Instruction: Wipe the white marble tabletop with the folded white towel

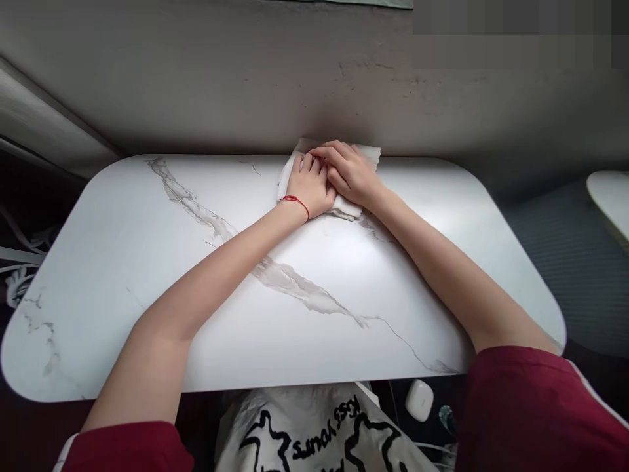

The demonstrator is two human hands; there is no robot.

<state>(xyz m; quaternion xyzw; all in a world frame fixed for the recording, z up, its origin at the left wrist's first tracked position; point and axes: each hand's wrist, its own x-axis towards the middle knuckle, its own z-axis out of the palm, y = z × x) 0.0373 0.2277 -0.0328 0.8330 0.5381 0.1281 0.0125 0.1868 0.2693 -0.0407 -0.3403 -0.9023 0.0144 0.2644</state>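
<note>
My left hand (312,185), with a red string bracelet (297,202) at the wrist, lies flat with fingers stretched out on a folded white paper towel (368,156). The paper towel rests at the far edge of a white marble-patterned table (236,347), up against the wall. From the right, my right hand (354,176) presses on it too, its fingers loosely bent and reaching over the fingertips of my left. Part of the paper towel is hidden under both hands. Neither hand visibly grips it.
A grey wall (221,85) runs along the table's far edge. White cables (19,285) hang at the left. Below the near edge are a printed light-coloured cloth (319,432) and a small white case (419,400). Another white tabletop (612,200) shows at the right.
</note>
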